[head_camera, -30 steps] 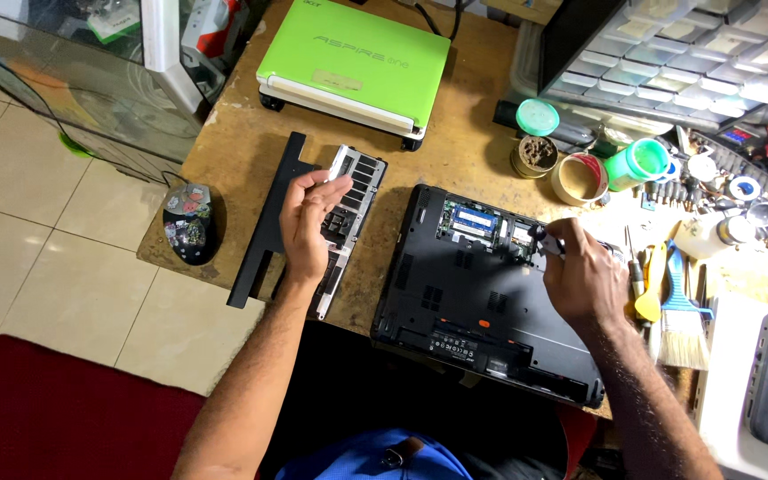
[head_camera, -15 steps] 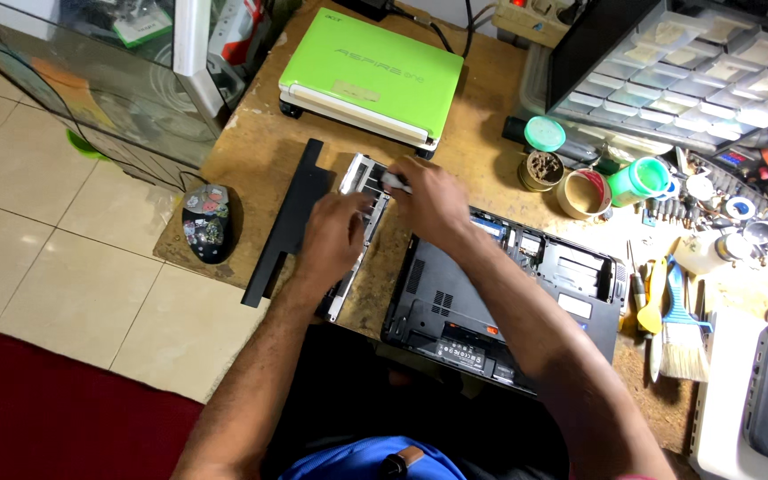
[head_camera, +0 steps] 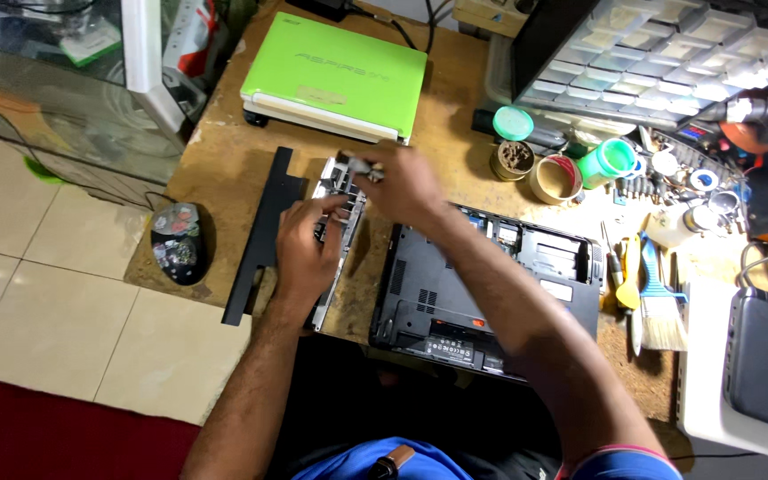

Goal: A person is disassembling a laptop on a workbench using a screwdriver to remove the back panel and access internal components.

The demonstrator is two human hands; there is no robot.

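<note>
A long silver-framed keyboard panel [head_camera: 324,302] lies on the wooden bench, left of an opened black laptop base [head_camera: 491,284]. My left hand [head_camera: 302,249] grips the middle of that panel, fingers curled over it. My right hand [head_camera: 404,182] reaches across over the panel's far end and pinches a small grey object [head_camera: 357,165] at its fingertips; what the object is cannot be made out. My right forearm crosses above the laptop base and hides part of it.
A black plastic strip [head_camera: 264,227] lies left of the panel, beside a patterned mouse [head_camera: 177,242] at the bench edge. A closed green laptop [head_camera: 335,76] sits behind. Tape rolls, jars, brushes and small tools [head_camera: 642,293] crowd the right, below a drawer organiser [head_camera: 660,53].
My right hand left the laptop base and swung left over the keyboard panel's far end. My left hand stayed on the panel.
</note>
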